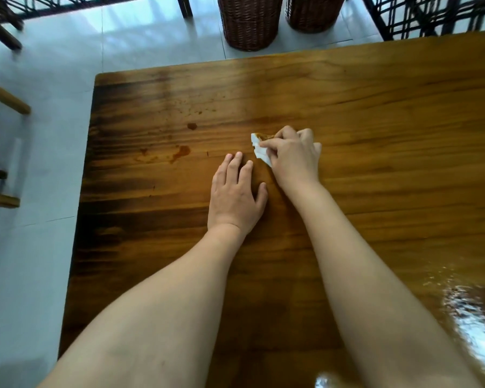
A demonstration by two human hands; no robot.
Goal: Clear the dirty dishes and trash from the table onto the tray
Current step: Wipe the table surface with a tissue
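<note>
Right hand [294, 158] pinches the stained napkin [261, 151] down on the table [375, 135], for scrubbing I guess. My left hand [235, 196] lies flat just beside it, fingers straight, bracing me. Sauce spots [181, 153] wait left of both. No tray in view.

Two brown wicker baskets [249, 21] stand side by side on pale floor tiles [123, 37], dark lattice frames [431, 15] to the right, a wooden chair [6, 99] at left.
</note>
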